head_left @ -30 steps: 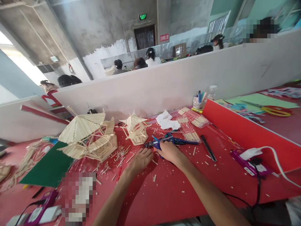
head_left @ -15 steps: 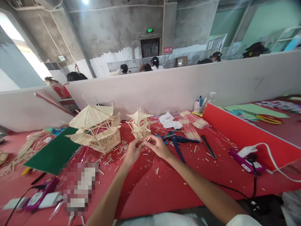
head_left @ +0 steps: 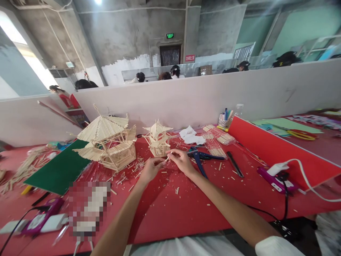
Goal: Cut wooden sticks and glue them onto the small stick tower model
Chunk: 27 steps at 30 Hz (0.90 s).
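Between my fingertips is a short pale wooden stick [head_left: 168, 156], held over the red tabletop. My right hand [head_left: 181, 163] pinches its upper part, and the fingers of my left hand [head_left: 151, 170] close at its lower end. Just beyond them stands a small pavilion model [head_left: 158, 140] built of thin sticks, with upturned roof corners. To its left is a larger stick pavilion [head_left: 106, 142] with a two-tier roof. Blue-handled cutters [head_left: 199, 160] lie right of my right hand.
Stick offcuts [head_left: 177, 191] are scattered about. Bundled sticks [head_left: 213, 144], crumpled white tissue [head_left: 190, 135] and a black knife [head_left: 234, 164] lie to the right. A red board [head_left: 279, 153] and green board [head_left: 57, 167] stand at either side. Purple power strips [head_left: 277, 179] trail cables.
My hands have drawn slightly apart, so more of the stick shows between them. The left hand sits a little lower. The camera view has shifted slightly.
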Available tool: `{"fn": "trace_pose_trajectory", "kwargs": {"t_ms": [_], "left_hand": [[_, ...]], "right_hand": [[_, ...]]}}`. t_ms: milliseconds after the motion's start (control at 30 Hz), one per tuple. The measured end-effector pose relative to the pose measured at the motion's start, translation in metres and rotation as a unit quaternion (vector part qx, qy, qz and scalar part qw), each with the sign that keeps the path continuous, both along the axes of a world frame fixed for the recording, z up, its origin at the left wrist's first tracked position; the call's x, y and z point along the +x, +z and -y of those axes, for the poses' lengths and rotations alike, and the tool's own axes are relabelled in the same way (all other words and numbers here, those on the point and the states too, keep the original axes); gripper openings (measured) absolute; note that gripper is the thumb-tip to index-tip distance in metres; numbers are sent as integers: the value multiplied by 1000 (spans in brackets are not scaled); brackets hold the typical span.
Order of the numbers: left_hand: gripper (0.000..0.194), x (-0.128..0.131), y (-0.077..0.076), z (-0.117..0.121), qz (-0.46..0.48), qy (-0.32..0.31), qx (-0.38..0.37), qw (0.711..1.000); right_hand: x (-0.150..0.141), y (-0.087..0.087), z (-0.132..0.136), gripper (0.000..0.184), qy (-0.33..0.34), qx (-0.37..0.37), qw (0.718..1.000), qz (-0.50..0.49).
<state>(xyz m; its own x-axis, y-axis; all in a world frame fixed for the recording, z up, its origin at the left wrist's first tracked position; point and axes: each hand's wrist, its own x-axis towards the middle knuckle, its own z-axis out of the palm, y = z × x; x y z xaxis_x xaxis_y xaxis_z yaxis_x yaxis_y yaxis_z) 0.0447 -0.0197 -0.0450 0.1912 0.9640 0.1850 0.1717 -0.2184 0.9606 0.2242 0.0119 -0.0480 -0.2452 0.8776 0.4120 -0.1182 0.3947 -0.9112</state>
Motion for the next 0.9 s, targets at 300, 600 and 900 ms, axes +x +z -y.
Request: {"fn": "trace_pose_trajectory", "kwargs": {"t_ms": [300,600,900], "left_hand": [[44,0,-4,1,44,12,-23,999],[29,-5,-13,0,-43,1,43,998],[33,-11,3,8,-183,-28,187,965]], "right_hand": [[-7,-12,1,24,2,12,998,69],[-10,-20,-2,25,2,6,998,61],[5,5,-1,36,56,-85,995,10]]}}
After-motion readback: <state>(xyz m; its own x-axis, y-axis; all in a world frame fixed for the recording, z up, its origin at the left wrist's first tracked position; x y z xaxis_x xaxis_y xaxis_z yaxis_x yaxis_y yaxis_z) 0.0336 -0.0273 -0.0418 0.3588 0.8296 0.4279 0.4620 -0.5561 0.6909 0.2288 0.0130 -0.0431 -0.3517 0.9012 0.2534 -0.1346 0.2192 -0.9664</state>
